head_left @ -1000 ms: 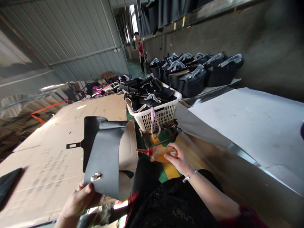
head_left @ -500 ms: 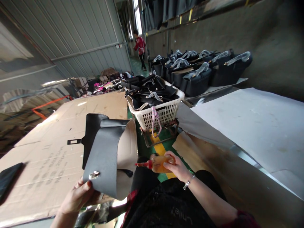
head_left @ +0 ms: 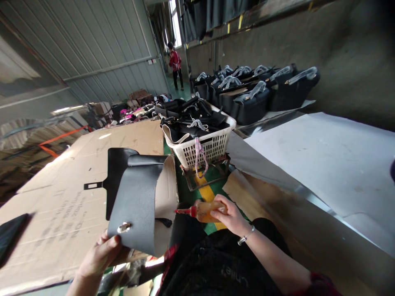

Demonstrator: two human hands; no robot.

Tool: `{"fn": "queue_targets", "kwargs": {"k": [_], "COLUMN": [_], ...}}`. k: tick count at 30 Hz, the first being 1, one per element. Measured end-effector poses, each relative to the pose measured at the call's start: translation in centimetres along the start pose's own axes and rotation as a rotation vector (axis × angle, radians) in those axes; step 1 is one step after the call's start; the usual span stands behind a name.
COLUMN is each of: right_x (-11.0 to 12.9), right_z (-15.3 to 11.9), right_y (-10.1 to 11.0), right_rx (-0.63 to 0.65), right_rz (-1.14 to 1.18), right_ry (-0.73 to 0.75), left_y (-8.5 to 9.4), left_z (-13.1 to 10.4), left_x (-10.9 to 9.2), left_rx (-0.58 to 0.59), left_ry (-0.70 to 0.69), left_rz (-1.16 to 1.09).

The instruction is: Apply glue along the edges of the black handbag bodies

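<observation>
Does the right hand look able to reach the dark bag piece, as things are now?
Probably yes: the right hand holds a bottle whose red nozzle points towards the dark bag piece, and nothing visible stands between them.

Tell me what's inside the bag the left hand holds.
The bag in the left hand shows a pale lining and a small dark strip at its open side. Its front panel covers anything farther in.
</observation>
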State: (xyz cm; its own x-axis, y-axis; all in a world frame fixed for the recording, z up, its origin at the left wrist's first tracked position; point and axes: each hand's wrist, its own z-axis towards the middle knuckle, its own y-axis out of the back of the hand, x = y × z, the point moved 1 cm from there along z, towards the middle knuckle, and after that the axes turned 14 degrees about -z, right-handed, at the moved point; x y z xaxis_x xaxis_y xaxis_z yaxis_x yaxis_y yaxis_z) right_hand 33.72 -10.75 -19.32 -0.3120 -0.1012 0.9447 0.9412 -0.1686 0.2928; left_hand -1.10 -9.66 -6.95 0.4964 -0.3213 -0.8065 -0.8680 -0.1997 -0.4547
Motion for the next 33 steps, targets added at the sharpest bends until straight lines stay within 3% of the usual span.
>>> {"fn": "queue_targets", "kwargs": {"k": [4, 7, 13, 22, 25, 33], "right_x": [0.5, 0.6, 0.5, 1.0, 0.8, 0.5], "right_z": [0.3, 0.8, 0.3, -2.7, -2.7, -1.2], "right_y": [-0.1, -0.3, -0.7, -1.4, -1.3, 0.1], "right_rx": [-0.088, -0.085, 0.005, 0.198, 0.165, -0.071], "right_rz": [0.034, 0.063, 0.082, 0.336, 0.294, 0.041], "right_ry": [-0.057, -0.090, -0.164, -0.333, -0.297, -0.119], "left_y": [0.1, 0.0, -0.2, 0.1, 0.2, 0.1], "left_z": [0.0, 0.0, -0.2, -0.3, -0.2, 0.0], "left_x": [0.0, 0.0, 0.1, 0.1, 0.1, 0.1], "left_rx": [0.000, 0.010, 0.023, 0.021, 0.051, -0.006], "left_ry": [-0.002, -0.020, -0.008, 0.005, 0.009, 0.002], "left_rz": [0.002, 0.008, 0.023, 0.020, 0.036, 0.014]}}
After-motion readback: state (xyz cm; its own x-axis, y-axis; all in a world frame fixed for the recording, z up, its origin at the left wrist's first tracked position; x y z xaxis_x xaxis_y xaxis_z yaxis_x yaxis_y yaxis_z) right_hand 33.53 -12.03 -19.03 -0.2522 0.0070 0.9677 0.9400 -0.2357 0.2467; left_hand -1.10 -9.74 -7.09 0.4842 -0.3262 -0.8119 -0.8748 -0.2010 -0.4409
